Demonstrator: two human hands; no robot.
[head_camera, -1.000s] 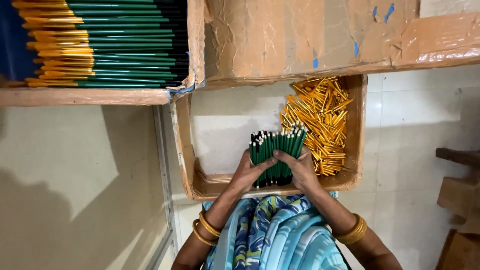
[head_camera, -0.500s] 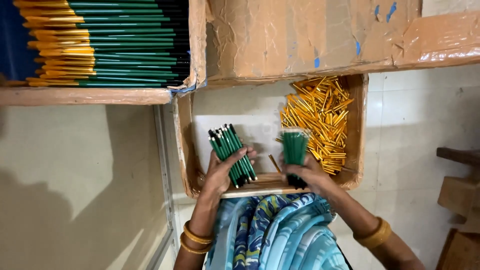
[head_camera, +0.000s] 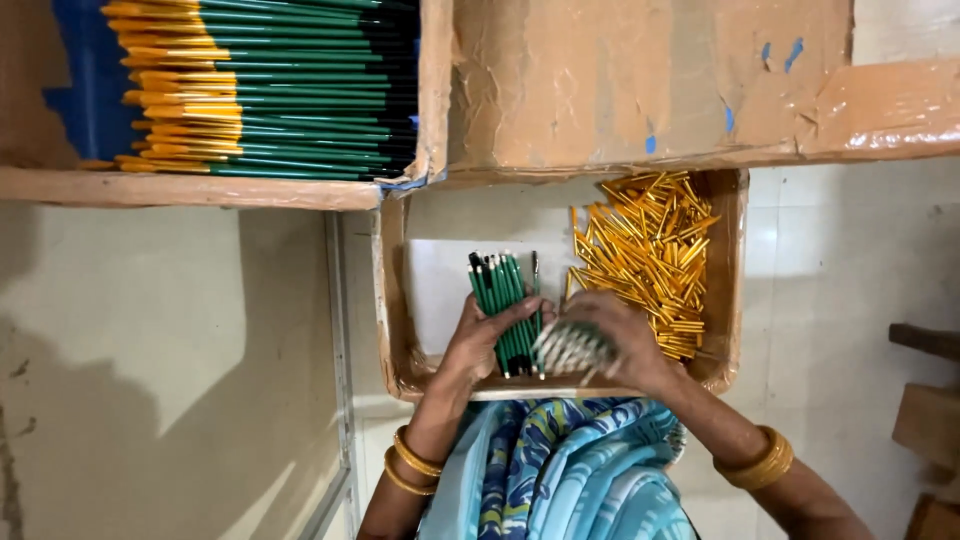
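**Green pens in hand, gold caps to the right**

Your left hand (head_camera: 487, 345) is clasped round a bundle of green pens (head_camera: 503, 305), roughly a dozen, too tightly packed for an exact count. Their long axis runs near to far, tips fanning slightly away from you. The bundle sits over the near middle of the shallow cardboard tray (head_camera: 392, 300).

Your right hand (head_camera: 617, 340) grips a second cluster (head_camera: 572, 348), blurred; its pale ends point left toward the green bundle, nearly touching it. Number cannot be told.

The heap of gold caps (head_camera: 650, 255) lies just right and far of your right hand, the nearer hand to it. Many dozens, uncountable.

One box of finished pens (head_camera: 270, 90), stacked crosswise, at far left. One flattened carton (head_camera: 640, 80) along the far edge.
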